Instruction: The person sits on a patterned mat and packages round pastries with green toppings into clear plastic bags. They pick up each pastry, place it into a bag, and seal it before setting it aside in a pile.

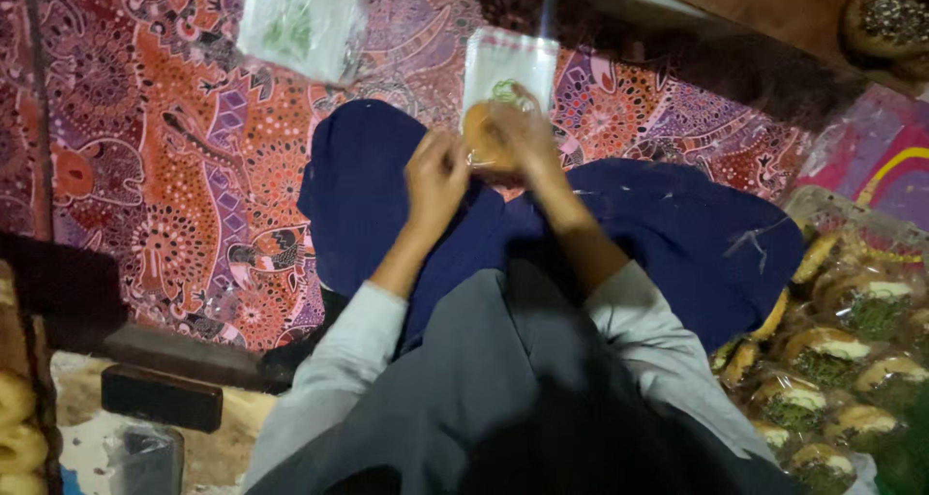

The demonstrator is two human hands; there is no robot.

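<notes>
**Me:** Golden-brown and round, that's the bun (487, 137) I see. It sits right between my two hands, above my lap. My right hand (530, 132) is wrapped over it, fingers curled shut on the bun and on the bottom of the clear plastic bag (507, 69). The bag stands up just past my fingertips.

**Helper:** And your other hand?

**Me:** My left hand (435, 176) is just beside the bun, touching its near edge. The fingers are bunched together. They look like they pinch the bag's edge, but it's blurry, so I can't tell for sure.

**Helper:** How will the bun feel?

**Me:** Soft and light, I think. Squeeze hard and it squashes. So I'd hold it by the sides, gently, with lots of fingers. The bag is thin and slippery and floppy. I'd grab it at the open edge, close to my thumbs.

**Helper:** Anything else near?

**Me:** Another clear bag (302, 21) lies on the red patterned cloth (174, 166), well past my left fingers. A heap of wrapped buns (842, 360) is off beyond my right elbow.
</notes>
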